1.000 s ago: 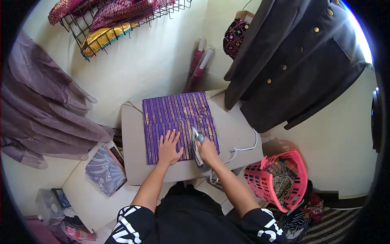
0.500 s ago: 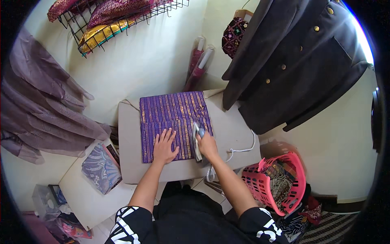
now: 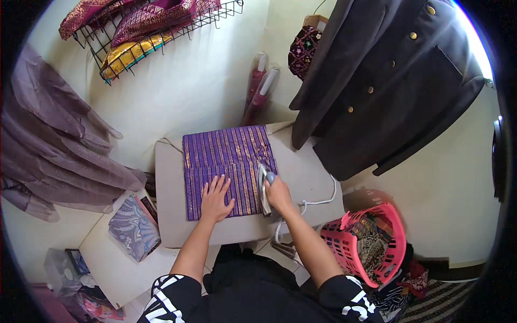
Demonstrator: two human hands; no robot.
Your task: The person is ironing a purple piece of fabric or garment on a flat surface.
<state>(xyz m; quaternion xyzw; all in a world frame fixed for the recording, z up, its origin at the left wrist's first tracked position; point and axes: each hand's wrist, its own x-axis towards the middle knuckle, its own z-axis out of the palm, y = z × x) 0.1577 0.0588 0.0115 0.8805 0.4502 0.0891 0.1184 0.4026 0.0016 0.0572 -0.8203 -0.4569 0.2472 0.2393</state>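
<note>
A folded purple cloth with gold stripes [image 3: 223,148] lies on the beige ironing board [image 3: 304,159]. My left hand [image 3: 216,201] rests flat on its near half, fingers spread. Wrapped round the handle of an iron [image 3: 263,185], my right hand [image 3: 277,195] holds it on the cloth's right edge, its tip pointing away from me. The iron's soleplate faces down and is hidden. A pale cord [image 3: 320,202] runs from behind my right wrist across the board's right side. Small creases show in the cloth beyond the iron's tip.
A pink basket [image 3: 353,253] of clothes stands right of the board. Above it hangs a dark jacket [image 3: 388,102] with gold buttons. Sheer mauve fabric [image 3: 59,145] hangs at left, over a white table [image 3: 102,264] with a folded blue cloth [image 3: 134,226]. A wire rack [image 3: 177,31] holds fabrics.
The iron and my right hand have shifted slightly right relative to the cloth. My left hand stays flat in about the same place. The whole view has tilted a little.
</note>
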